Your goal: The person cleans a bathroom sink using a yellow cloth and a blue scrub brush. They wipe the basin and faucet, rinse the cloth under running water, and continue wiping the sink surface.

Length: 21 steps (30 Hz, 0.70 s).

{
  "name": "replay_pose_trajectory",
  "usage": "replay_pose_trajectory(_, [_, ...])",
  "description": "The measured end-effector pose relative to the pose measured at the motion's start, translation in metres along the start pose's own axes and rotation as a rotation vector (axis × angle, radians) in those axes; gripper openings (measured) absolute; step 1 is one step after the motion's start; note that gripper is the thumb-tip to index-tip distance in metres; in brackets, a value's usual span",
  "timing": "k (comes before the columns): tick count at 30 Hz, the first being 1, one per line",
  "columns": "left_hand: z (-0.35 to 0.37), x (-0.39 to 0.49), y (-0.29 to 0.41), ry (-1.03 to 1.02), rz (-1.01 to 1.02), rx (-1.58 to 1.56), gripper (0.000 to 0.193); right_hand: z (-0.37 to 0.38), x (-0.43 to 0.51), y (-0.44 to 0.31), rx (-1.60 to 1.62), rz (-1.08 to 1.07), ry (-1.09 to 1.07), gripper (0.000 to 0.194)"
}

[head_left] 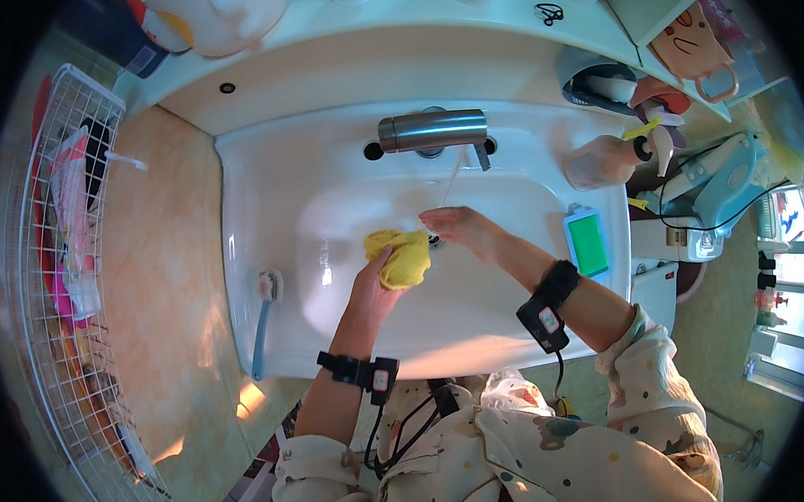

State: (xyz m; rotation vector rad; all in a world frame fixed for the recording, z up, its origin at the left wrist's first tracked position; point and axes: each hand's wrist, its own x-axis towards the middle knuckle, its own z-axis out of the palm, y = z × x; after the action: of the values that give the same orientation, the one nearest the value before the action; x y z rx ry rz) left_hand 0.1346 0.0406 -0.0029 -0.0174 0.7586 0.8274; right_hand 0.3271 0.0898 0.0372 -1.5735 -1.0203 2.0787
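My left hand (375, 283) is closed on a folded yellow cloth (406, 261) over the basin of a white sink (351, 322). To its right, my right hand (459, 227) is held below the metal faucet (433, 130), its fingers pointing left towards the cloth, with nothing seen in it. A thin stream of water (454, 177) runs from the faucet down to the fingers of this hand. The drain (433, 240) shows partly between the cloth and the hand. Both wrists wear black straps with small boxes.
A blue-handled brush (263, 333) lies on the sink's left rim. On the right rim are a green soap or sponge in a blue tray (587, 245) and a pump bottle (602, 162). A white wire basket (69, 268) hangs at left. Small scissors (549, 14) lie on the shelf above.
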Motion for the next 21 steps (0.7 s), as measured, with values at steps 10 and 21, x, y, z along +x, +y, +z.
replay_pose_trajectory(10, [0.058,0.074,-0.007,-0.131,-0.018,0.04,0.036,-0.023,-0.022,0.023,0.234,-0.31,0.298,0.026])
replay_pose_trajectory(21, [0.067,0.057,-0.006,0.224,-0.013,0.338,0.047,-0.018,-0.003,0.023,0.183,-0.509,0.384,0.025])
